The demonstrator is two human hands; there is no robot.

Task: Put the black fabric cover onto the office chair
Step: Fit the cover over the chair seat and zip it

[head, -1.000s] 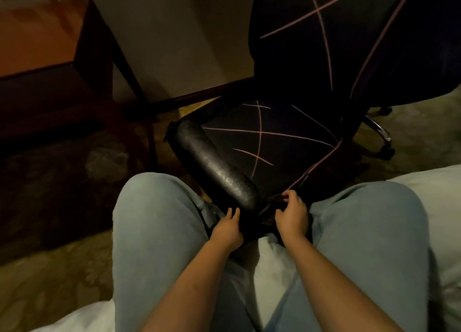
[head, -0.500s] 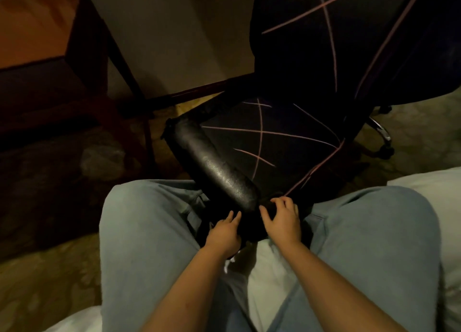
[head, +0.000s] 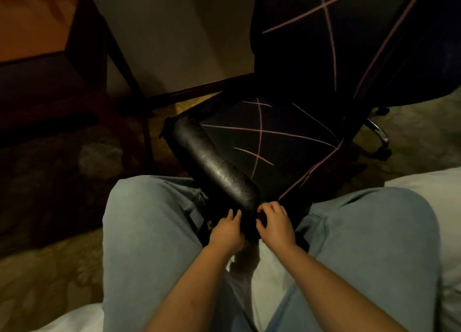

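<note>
Pinching the black fabric cover [head: 274,142] above patterned carpet [head: 37,269], right hand [head: 274,225] curls; left hand [head: 225,232] touches it straight-fingered.

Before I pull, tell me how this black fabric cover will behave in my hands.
The black fabric cover is probably floppy and stretchy: its pink lines bend with the office chair's curves. It likely weighs little, since the right hand seems to pinch its edge with curled fingers alone. It may drag on the bare textured roll.

One chair [head: 217,172]; one cover [head: 282,142]; two hands [head: 225,234] [head: 275,225]; one table [head: 32,24].
</note>
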